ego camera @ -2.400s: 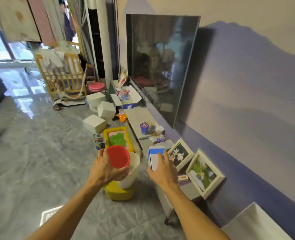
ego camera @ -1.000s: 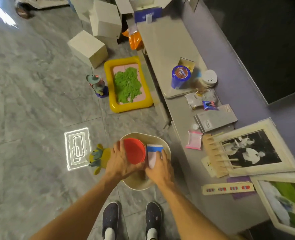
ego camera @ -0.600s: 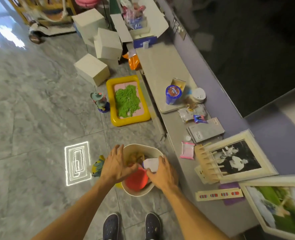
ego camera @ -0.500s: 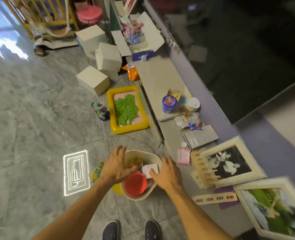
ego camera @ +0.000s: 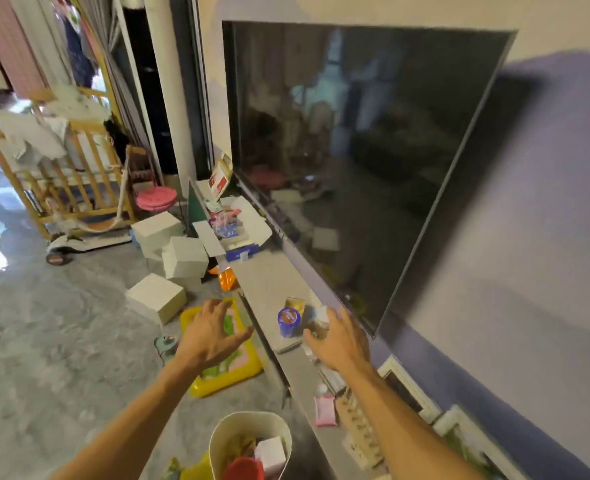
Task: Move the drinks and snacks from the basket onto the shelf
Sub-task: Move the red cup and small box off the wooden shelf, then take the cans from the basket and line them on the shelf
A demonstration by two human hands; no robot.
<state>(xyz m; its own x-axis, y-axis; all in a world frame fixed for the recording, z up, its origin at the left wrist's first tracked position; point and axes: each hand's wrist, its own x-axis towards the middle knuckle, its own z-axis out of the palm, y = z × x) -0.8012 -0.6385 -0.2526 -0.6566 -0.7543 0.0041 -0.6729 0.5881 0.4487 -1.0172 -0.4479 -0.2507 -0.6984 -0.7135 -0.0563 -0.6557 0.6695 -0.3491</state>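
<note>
A cream basket (ego camera: 217,434) stands on the floor at the bottom of the view. In it lie a red-lidded can (ego camera: 243,469), a white box (ego camera: 271,453) and a yellowish snack packet (ego camera: 234,448). The low grey shelf (ego camera: 269,282) runs along the wall under the TV. My left hand (ego camera: 210,336) hovers with fingers spread, holding nothing, above the yellow tray. Also with spread fingers and holding nothing, my right hand (ego camera: 338,341) hangs over the shelf just right of a blue cup (ego camera: 288,320). Both hands are well above and beyond the basket.
A large dark TV (ego camera: 356,150) hangs over the shelf. A yellow tray of green sand (ego camera: 231,375) and white boxes (ego camera: 156,299) lie on the floor. A pink packet (ego camera: 324,410) and picture frames (ego camera: 408,386) sit on the shelf's near end. A wooden crib (ego camera: 61,188) stands far left.
Both hands lowered the red-lidded can and the white box into the basket and let go. They have since risen, holding nothing, and my view has tilted up toward the TV.
</note>
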